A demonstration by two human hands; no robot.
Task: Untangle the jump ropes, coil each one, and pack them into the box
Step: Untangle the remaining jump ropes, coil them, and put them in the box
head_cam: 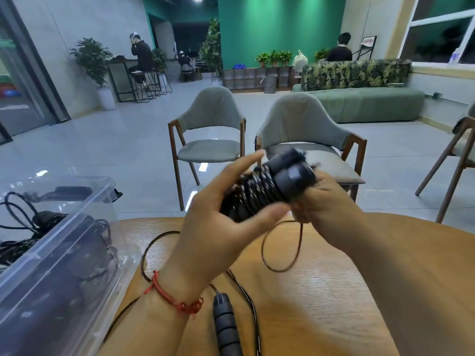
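Observation:
A black jump rope (267,186) is wound around its two dark handles into a tight bundle, held above the wooden table (321,291). My left hand (218,227) cups the bundle from below, thumb under it and fingers stretched past its far side. My right hand (326,201) grips the handle ends from the right. A thin loose end of rope (295,253) hangs from the bundle in a loop. A second rope lies on the table, its black handle (226,327) near the front edge. The clear plastic box (66,258) at left holds more dark ropes.
Two grey upholstered chairs (210,140) stand just beyond the table's far edge, a third chair (457,155) at far right. The second rope's thin cord (154,245) loops across the table between the box and my left wrist. People sit far off in the room.

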